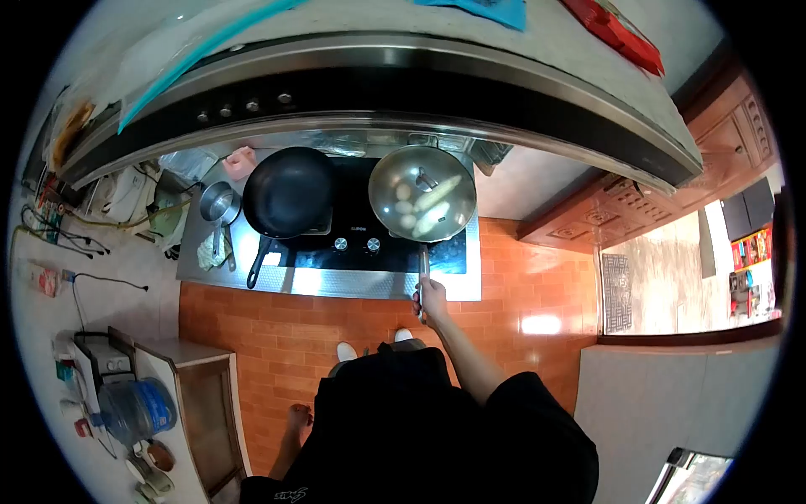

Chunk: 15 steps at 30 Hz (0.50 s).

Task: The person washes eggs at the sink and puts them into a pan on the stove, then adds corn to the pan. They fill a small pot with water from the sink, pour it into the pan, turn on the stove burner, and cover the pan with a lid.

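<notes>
My right hand point(431, 301) is closed around the long handle point(423, 260) of a pan point(382, 220) on the right side of the stove. A clear glass lid point(411, 168) with a knob covers this pan. Through the lid show long pale-yellow pieces that look like corn cobs point(434, 193) and several round, egg-like things point(404, 207). To the left, a black frying pan point(290, 191) rests on the other burner, its handle pointing towards me. My left hand point(300, 416) hangs low beside my body, fingers loosely curled, with nothing visible in it.
A small metal saucepan point(220, 203) and a crumpled cloth point(217, 252) lie left of the black stove top point(353, 189). The range hood point(386, 84) juts out above. At lower left, a cabinet point(193, 353) carries a water jug point(138, 410). Wooden cabinets point(588, 220) stand right.
</notes>
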Available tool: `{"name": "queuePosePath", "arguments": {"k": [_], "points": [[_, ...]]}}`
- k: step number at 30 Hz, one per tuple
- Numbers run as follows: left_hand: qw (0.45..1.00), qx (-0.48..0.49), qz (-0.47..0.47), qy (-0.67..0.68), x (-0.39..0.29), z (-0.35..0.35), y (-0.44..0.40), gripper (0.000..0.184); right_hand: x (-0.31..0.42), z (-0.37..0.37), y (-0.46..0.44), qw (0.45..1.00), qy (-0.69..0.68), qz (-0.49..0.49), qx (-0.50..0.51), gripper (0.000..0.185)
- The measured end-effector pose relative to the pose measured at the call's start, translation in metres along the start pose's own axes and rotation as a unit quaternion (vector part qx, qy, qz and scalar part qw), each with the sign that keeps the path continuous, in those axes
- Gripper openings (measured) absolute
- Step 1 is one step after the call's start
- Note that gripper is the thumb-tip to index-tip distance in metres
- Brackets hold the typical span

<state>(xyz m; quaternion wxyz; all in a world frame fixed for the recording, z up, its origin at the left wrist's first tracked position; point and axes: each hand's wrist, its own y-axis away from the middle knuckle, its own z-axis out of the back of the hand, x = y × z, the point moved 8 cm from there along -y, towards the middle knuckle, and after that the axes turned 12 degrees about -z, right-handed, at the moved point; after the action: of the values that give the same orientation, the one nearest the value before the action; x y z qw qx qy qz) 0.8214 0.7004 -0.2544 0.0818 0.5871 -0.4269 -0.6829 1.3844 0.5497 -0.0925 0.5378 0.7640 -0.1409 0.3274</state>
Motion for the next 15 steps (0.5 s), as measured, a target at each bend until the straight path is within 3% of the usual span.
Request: {"name": "queuePosePath", "arguments": {"k": [1, 3, 4, 6, 12, 14, 15], "points": [[1.000, -0.007, -0.003, 0.007, 0.000, -0.003, 0.003, 0.018, -0.001, 0.000, 0.001, 1.000, -0.016, -0.013, 0.004, 0.038], [0.988, 0.005, -0.054, -0.143, -0.027, -0.021, 0.009, 0.018, -0.002, 0.000, 0.001, 0.999, -0.012, -0.036, 0.010, 0.038], [0.989, -0.004, -0.057, -0.134, -0.031, -0.025, 0.009, 0.018, -0.002, -0.001, 0.001, 0.999, -0.004, -0.035, 0.019, 0.038], [0.978, 0.036, -0.016, -0.203, -0.034, -0.037, 0.001, 0.019, -0.001, 0.003, 0.000, 0.999, 0.029, -0.028, 0.007, 0.039], [0.987, -0.003, -0.008, -0.158, -0.032, -0.054, 0.019, 0.016, 0.001, 0.010, 0.006, 0.996, 0.022, -0.009, 0.082, 0.044], [0.986, -0.022, -0.008, -0.163, -0.028, -0.055, 0.031, 0.016, -0.015, 0.051, -0.016, 0.996, 0.075, 0.009, -0.046, 0.047], [0.984, -0.032, -0.006, -0.176, -0.024, -0.053, 0.038, 0.017, -0.023, 0.062, -0.020, 0.998, 0.043, 0.021, -0.048, 0.048]]}}
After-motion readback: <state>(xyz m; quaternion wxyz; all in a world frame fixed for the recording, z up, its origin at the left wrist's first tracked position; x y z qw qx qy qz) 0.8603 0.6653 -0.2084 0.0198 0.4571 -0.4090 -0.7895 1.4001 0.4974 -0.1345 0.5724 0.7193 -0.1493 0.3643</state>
